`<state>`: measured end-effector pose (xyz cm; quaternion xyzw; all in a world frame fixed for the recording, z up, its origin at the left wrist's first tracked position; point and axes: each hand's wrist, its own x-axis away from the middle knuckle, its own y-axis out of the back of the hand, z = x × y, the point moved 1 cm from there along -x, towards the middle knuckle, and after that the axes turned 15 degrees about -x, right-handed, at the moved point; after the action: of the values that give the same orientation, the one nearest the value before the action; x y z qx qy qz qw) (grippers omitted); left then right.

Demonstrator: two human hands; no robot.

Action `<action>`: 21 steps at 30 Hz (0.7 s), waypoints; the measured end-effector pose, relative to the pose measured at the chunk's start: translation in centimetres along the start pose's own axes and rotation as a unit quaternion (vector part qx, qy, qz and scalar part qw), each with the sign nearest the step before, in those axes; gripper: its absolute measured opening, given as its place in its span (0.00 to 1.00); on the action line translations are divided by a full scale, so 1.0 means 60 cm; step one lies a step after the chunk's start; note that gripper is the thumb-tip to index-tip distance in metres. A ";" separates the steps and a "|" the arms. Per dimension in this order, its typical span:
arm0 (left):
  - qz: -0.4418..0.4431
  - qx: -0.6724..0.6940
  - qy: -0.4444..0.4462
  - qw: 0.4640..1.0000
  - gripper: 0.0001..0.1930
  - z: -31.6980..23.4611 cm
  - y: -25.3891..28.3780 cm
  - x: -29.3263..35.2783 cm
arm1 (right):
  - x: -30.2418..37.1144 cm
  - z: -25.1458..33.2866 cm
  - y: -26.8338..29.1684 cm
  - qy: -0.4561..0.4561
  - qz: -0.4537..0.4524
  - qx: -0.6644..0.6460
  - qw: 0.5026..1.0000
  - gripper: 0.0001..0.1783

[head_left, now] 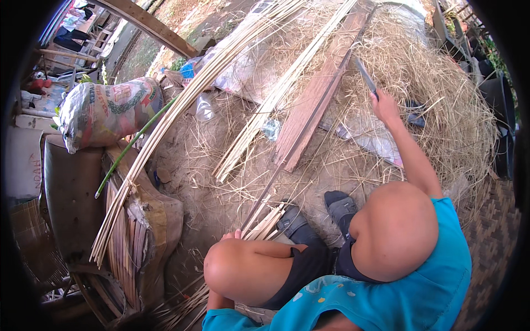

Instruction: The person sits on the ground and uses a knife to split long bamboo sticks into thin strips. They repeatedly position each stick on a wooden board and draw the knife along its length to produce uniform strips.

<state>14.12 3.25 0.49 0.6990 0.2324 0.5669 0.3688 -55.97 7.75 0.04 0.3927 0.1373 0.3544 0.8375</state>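
Observation:
My right hand (pixel 385 107) is wrapped round the dark handle of a knife (pixel 365 75), its blade pointing up and away above loose shavings. My left hand (pixel 231 235) is partly hidden behind my left knee; its fingers close on the near end of a long, thin, dark strip (pixel 298 135). That strip runs away from me along a reddish-brown wooden plank (pixel 317 107), toward the knife's side. Beside the left hand, a bundle of short pale split strips (pixel 266 222) lies by my foot.
Long pale strips (pixel 287 83) lie left of the plank. Another long bundle (pixel 165 118) leans over a worn wooden seat (pixel 157 220), beside a green stalk (pixel 135 146). A stuffed sack (pixel 110 110) stands at left. Heaped curly shavings (pixel 436 94) cover the right side.

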 end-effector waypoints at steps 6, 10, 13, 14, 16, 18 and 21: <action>-0.177 -0.008 -0.170 0.969 0.21 -0.206 0.011 -0.097 | 0.343 0.157 -0.177 0.213 0.346 -0.018 0.913 0.28; -0.170 -0.116 -0.181 0.962 0.21 -0.180 0.018 -0.095 | 0.185 0.058 -0.143 0.175 0.120 -0.050 0.976 0.25; -0.115 -0.136 -0.148 0.973 0.21 -0.136 0.015 -0.078 | 0.000 -0.053 -0.011 0.031 -0.046 0.064 0.996 0.20; -0.123 -0.100 -0.156 0.975 0.22 -0.131 0.021 -0.084 | -0.018 -0.025 -0.010 0.014 -0.027 0.038 0.999 0.20; -0.116 -0.025 -0.171 0.978 0.23 -0.118 0.001 -0.079 | 0.017 0.027 -0.027 -0.035 0.030 0.002 0.999 0.20; -0.081 0.048 -0.150 0.984 0.25 -0.168 0.039 -0.092 | 0.147 0.103 -0.117 0.149 0.120 -0.003 0.981 0.22; -0.107 0.107 -0.141 0.979 0.27 -0.169 0.054 -0.075 | 0.239 0.120 -0.165 0.186 0.187 -0.026 0.964 0.23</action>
<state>2.94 0.45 1.06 0.7783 0.3104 0.3924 0.3794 -37.35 9.42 -2.03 0.3169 0.2055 0.5747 0.7260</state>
